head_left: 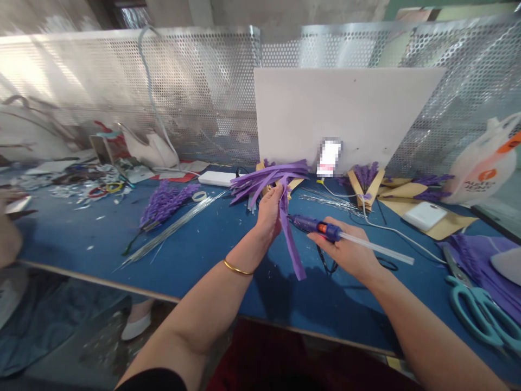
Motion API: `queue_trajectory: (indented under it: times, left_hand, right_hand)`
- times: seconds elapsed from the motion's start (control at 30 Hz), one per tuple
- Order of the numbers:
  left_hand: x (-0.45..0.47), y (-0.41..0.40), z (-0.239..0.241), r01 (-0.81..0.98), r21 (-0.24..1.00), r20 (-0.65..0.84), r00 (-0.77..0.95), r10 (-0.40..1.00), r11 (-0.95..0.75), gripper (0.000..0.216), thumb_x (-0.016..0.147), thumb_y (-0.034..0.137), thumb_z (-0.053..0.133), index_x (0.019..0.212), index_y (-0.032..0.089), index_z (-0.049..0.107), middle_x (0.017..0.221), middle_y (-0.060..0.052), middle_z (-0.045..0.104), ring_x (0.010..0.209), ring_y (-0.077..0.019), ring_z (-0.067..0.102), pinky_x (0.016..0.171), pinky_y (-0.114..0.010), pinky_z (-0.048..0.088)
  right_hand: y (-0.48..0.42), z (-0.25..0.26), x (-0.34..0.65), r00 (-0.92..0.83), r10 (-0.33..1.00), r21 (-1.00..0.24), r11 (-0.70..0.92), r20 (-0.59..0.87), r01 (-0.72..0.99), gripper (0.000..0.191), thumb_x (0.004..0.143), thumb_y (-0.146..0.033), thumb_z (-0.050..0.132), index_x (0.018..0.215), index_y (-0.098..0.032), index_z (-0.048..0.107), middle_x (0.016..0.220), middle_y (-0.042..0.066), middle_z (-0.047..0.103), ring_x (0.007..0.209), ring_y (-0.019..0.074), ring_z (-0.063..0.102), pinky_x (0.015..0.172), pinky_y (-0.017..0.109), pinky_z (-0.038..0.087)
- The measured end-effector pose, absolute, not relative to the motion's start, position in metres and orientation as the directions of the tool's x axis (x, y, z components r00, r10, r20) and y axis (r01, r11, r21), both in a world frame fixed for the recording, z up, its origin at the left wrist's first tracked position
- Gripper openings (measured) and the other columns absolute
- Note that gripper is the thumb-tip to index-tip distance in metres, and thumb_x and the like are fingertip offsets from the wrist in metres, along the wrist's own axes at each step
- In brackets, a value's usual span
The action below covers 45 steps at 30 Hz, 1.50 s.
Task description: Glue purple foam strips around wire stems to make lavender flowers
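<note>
My left hand (270, 210) is closed on a purple strip (292, 247), whose loose end hangs down toward me over the blue tabletop. In my right hand (350, 250) is a blue hot glue gun (311, 224) with a long clear glue stick (378, 248) out of its back. The gun's nozzle points left, close beside the strip; whether they touch I cannot tell. Just behind my left hand lies a pile of purple strips (268, 176), partly over a brown paper wrap.
Teal-handled scissors (474, 304) and purple material (499, 271) lie at the right, near a white power bank (425, 215). Thin wires (175, 228) and a purple flower bunch (166, 203) are at the left. A white board (342, 108) stands behind. Another person's arm (10, 233) shows far left.
</note>
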<state>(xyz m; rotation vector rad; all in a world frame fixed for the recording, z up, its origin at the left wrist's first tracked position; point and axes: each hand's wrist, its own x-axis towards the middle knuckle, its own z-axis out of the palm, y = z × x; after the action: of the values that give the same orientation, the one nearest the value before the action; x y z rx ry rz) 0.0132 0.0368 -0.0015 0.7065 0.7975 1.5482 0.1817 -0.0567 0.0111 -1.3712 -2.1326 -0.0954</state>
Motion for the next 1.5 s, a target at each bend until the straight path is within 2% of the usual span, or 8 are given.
queue_trajectory:
  times: [0.27, 0.47, 0.7, 0.9, 1.27, 1.5]
  left_hand:
    - [0.012, 0.0379, 0.0004, -0.597, 0.798, 0.019, -0.109, 0.994, -0.08, 0.023, 0.078, 0.036, 0.066, 0.08, 0.013, 0.068, 0.053, 0.002, 0.053, 0.046, -0.0058, 0.042, 0.046, -0.02, 0.031]
    - [0.0116, 0.0365, 0.0029, -0.616, 0.784, 0.018, -0.097, 0.995, -0.074, 0.02, 0.08, 0.032, 0.065, 0.082, 0.013, 0.067, 0.058, 0.002, 0.055, 0.048, -0.0055, 0.043, 0.049, -0.02, 0.035]
    - [0.0106, 0.0335, 0.0058, -0.604, 0.794, 0.008, -0.09, 0.996, -0.061, 0.023, 0.079, 0.036, 0.065, 0.085, 0.013, 0.068, 0.055, 0.003, 0.053, 0.044, -0.0052, 0.039, 0.046, -0.021, 0.032]
    - [0.0089, 0.0358, 0.0021, -0.577, 0.813, 0.029, -0.086, 0.996, -0.073, 0.03, 0.075, 0.041, 0.069, 0.087, 0.014, 0.069, 0.054, 0.003, 0.053, 0.045, -0.0059, 0.041, 0.046, -0.021, 0.032]
    - [0.0084, 0.0372, -0.0008, -0.574, 0.817, 0.036, -0.059, 0.998, -0.063, 0.032, 0.078, 0.038, 0.065, 0.095, 0.011, 0.068, 0.054, 0.003, 0.052, 0.044, -0.0048, 0.041, 0.043, -0.019, 0.031]
    - [0.0097, 0.0373, -0.0012, -0.575, 0.815, 0.047, -0.052, 0.998, -0.069, 0.03, 0.077, 0.042, 0.067, 0.085, 0.013, 0.068, 0.053, 0.002, 0.052, 0.043, -0.0056, 0.042, 0.045, -0.021, 0.032]
  right_hand:
    - [-0.0577, 0.0142, 0.1842, -0.311, 0.818, -0.264, 0.475, 0.484, 0.839, 0.042, 0.083, -0.064, 0.046, 0.071, -0.023, 0.049, 0.056, -0.004, 0.051, 0.049, 0.012, 0.044, 0.049, 0.023, 0.029]
    - [-0.057, 0.0138, 0.1862, -0.328, 0.811, -0.274, 0.497, 0.484, 0.824, 0.041, 0.082, -0.063, 0.048, 0.071, -0.023, 0.049, 0.055, -0.004, 0.049, 0.049, 0.012, 0.044, 0.049, 0.022, 0.031]
    - [-0.0578, 0.0163, 0.1867, -0.342, 0.807, -0.267, 0.507, 0.482, 0.82, 0.041, 0.083, -0.062, 0.048, 0.069, -0.023, 0.049, 0.055, -0.004, 0.049, 0.05, 0.012, 0.045, 0.048, 0.022, 0.031]
    - [-0.0568, 0.0176, 0.1872, -0.318, 0.817, -0.301, 0.494, 0.481, 0.815, 0.04, 0.084, -0.06, 0.048, 0.069, -0.023, 0.049, 0.056, -0.003, 0.049, 0.05, 0.0121, 0.044, 0.049, 0.023, 0.03]
    - [-0.0532, 0.0145, 0.1882, -0.278, 0.819, -0.354, 0.488, 0.503, 0.798, 0.04, 0.085, -0.058, 0.047, 0.069, -0.022, 0.046, 0.06, -0.002, 0.051, 0.053, 0.0129, 0.047, 0.053, 0.024, 0.032]
    - [-0.0521, 0.0118, 0.1865, -0.296, 0.811, -0.325, 0.497, 0.506, 0.805, 0.04, 0.085, -0.058, 0.047, 0.069, -0.022, 0.047, 0.059, -0.002, 0.051, 0.053, 0.0131, 0.048, 0.052, 0.024, 0.032]
